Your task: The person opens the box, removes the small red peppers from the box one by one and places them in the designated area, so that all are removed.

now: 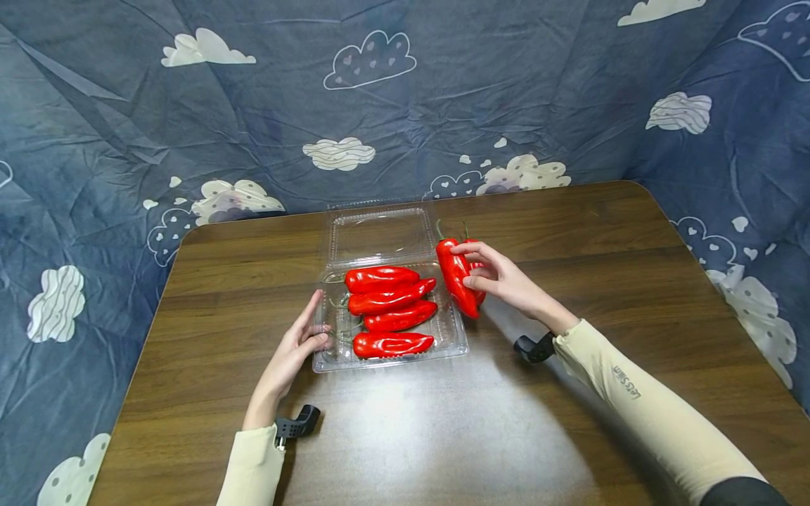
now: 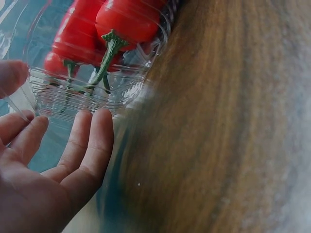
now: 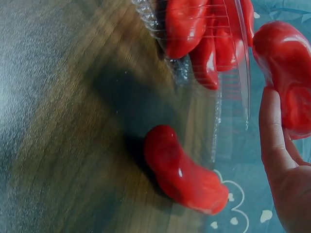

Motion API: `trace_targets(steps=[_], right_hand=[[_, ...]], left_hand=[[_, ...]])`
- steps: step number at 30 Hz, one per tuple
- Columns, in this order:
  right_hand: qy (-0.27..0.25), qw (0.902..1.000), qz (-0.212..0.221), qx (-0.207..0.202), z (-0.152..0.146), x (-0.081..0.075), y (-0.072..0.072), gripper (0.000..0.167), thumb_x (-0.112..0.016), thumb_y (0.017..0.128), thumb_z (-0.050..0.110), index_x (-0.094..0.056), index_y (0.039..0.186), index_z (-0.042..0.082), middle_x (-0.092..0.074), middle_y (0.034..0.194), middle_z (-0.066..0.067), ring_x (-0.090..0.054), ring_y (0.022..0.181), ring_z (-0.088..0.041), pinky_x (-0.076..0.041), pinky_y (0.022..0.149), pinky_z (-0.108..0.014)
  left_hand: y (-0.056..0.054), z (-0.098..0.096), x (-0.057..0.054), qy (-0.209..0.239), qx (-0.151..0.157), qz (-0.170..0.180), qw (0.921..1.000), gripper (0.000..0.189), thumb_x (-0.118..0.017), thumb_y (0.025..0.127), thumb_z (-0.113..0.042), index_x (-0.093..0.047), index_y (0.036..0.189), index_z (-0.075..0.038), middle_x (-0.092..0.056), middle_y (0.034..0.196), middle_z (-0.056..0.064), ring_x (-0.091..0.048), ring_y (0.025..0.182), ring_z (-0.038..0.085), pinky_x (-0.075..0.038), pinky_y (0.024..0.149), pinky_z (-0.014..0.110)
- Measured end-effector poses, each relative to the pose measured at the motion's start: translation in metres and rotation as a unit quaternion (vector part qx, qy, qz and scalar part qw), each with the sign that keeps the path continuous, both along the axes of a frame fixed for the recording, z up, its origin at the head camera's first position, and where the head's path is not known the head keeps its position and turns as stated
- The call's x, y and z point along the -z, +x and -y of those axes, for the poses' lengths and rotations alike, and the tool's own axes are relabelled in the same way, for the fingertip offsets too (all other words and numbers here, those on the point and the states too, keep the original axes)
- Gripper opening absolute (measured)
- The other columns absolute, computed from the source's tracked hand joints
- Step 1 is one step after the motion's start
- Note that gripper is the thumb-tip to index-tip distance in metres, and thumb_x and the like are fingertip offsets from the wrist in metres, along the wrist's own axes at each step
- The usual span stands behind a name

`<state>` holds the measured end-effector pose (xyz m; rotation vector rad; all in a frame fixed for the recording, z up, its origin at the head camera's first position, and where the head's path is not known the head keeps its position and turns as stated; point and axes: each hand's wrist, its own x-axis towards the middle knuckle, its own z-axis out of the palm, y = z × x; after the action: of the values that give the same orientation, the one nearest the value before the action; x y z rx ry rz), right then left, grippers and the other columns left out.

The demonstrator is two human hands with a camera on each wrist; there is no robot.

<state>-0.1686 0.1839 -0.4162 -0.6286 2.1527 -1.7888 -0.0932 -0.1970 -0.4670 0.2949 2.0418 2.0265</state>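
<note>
My right hand [image 1: 509,284] grips a long red pepper [image 1: 453,270] between thumb and fingers, raised just beyond the right edge of a clear plastic container [image 1: 452,344]. Below it, a second red pepper [image 3: 182,174] lies on the table, partly covered by the hand in the head view. Inside the container, several red peppers [image 1: 389,303] lie side by side, green stems pointing left. At the left rim, my left hand [image 1: 287,358] pinches the plastic edge between thumb and fingers, with two fingertips [image 2: 101,119] against the ribbed outer wall.
The container's hinged lid [image 1: 380,256] lies folded back toward the far edge of the brown wooden table [image 1: 240,281]. Behind the table hangs a blue cloth [image 1: 443,91] with a cloud print. Each wrist wears a black camera band [image 1: 534,348].
</note>
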Motion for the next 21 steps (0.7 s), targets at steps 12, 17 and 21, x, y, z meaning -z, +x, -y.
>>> trace_targets(steps=[12,17,21], right_hand=[[0.0,0.9995,0.007,0.032,-0.011,0.004,-0.002,0.045,-0.056,0.09,-0.002,-0.045,0.134,-0.001,-0.045,0.134,-0.021,-0.05,0.114,-0.036,-0.05,0.084,-0.027],[-0.001,0.9991,0.003,0.042,-0.016,0.006,-0.003,0.045,-0.056,0.09,-0.004,-0.046,0.134,-0.001,-0.047,0.132,-0.022,-0.055,0.107,-0.028,-0.051,0.082,-0.027],[-0.007,0.9989,-0.001,0.047,-0.019,0.008,-0.005,0.046,-0.056,0.089,-0.006,-0.046,0.134,-0.002,-0.049,0.129,-0.025,-0.058,0.103,-0.021,-0.052,0.08,-0.027]], left_hand=[[0.001,0.002,-0.001,0.001,0.0,0.0,1.0,0.074,-0.047,0.092,0.006,-0.012,0.154,-0.011,-0.008,0.159,0.007,-0.045,0.114,0.028,-0.048,0.089,0.024],[0.001,0.002,-0.001,-0.001,-0.001,0.002,1.0,0.073,-0.047,0.092,0.007,-0.013,0.154,-0.012,-0.009,0.159,0.007,-0.045,0.114,0.028,-0.048,0.088,0.024],[0.001,0.002,-0.001,-0.003,-0.002,0.001,1.0,0.073,-0.047,0.093,0.007,-0.013,0.154,-0.012,-0.009,0.159,0.008,-0.045,0.115,0.028,-0.048,0.088,0.023]])
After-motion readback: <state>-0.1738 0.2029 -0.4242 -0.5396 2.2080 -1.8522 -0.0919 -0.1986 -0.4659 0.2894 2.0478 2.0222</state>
